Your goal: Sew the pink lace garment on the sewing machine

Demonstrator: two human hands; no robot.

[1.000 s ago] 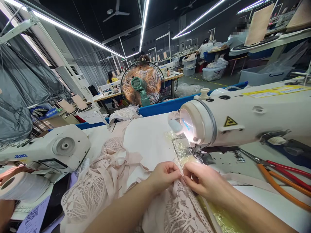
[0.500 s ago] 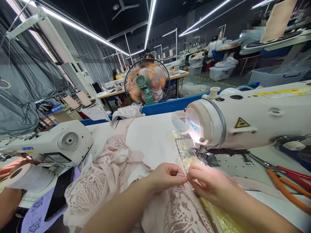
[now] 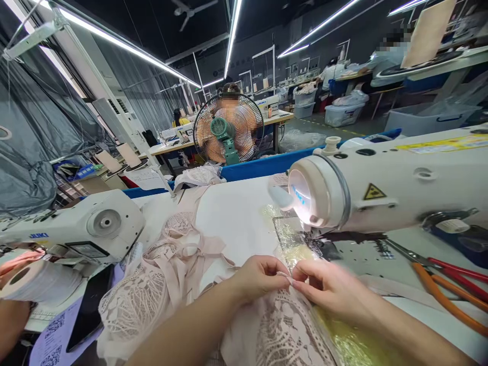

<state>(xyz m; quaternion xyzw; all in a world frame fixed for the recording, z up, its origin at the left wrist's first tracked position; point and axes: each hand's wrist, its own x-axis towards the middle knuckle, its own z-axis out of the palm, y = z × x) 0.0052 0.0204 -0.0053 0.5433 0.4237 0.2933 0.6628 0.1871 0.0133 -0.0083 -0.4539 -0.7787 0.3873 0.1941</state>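
Observation:
Both of my hands meet in front of the sewing machine, each pinching the pale pink edge of a lace garment. My left hand grips this edge between thumb and fingers. Close against it, my right hand is closed on the same edge, its thumb and forefinger together. The lace hangs below my hands toward my lap. More pale pink lace pieces lie heaped left of my left forearm. Yellow-tinted clear film covers the bed by the needle area, which is partly hidden.
Orange-handled scissors and a red-handled tool lie at right. On the left are a second sewing machine, a white tape roll, a dark phone and a co-worker's arm. A fan stands beyond the table.
My right hand's fingers have shifted and straightened, with thumb and forefinger now showing plainly on the edge. My left hand keeps its pinch. The whole view has moved slightly.

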